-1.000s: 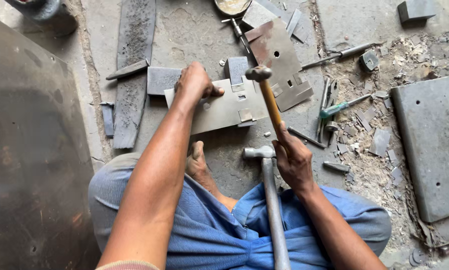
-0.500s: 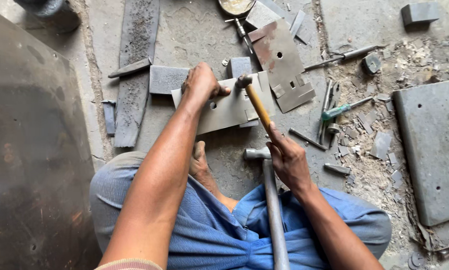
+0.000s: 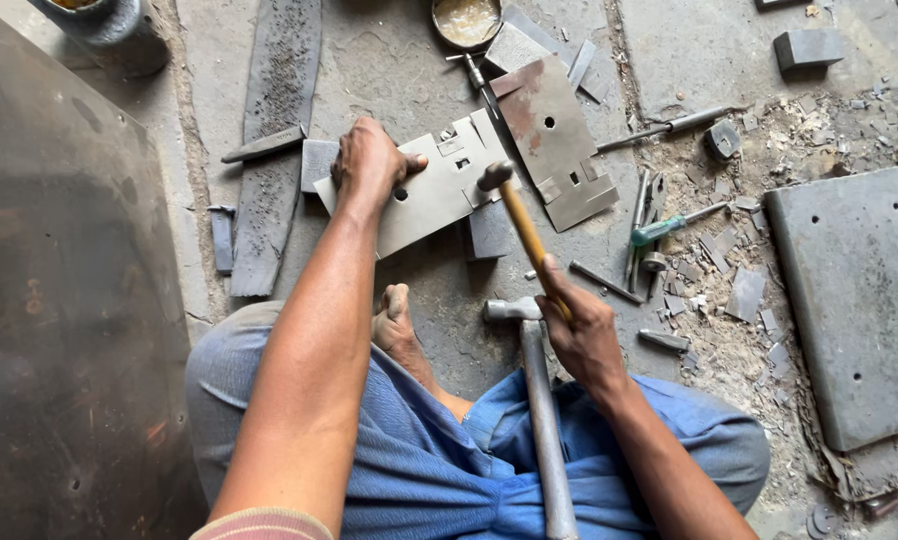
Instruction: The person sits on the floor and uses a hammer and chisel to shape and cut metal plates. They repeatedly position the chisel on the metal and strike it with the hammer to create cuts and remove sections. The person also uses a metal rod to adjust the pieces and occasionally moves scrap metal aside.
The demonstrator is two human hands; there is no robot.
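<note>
Two hands work mid-frame: left hand [image 3: 369, 160] presses the metal plate [image 3: 431, 190] flat; right hand [image 3: 581, 335], fingers gripping the hammer [image 3: 514, 205], is mid-hammering; next needs accurate aim.

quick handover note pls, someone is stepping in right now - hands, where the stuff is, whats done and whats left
Left hand presses the grey metal plate flat on the floor.
Right hand grips the wooden-handled hammer, its head at the plate's right edge.
A second hammer lies between the legs; a rusty plate and a green-handled screwdriver lie to the right.
Done: plate has holes and cut-outs.
Left: hammering appears under way.
</note>
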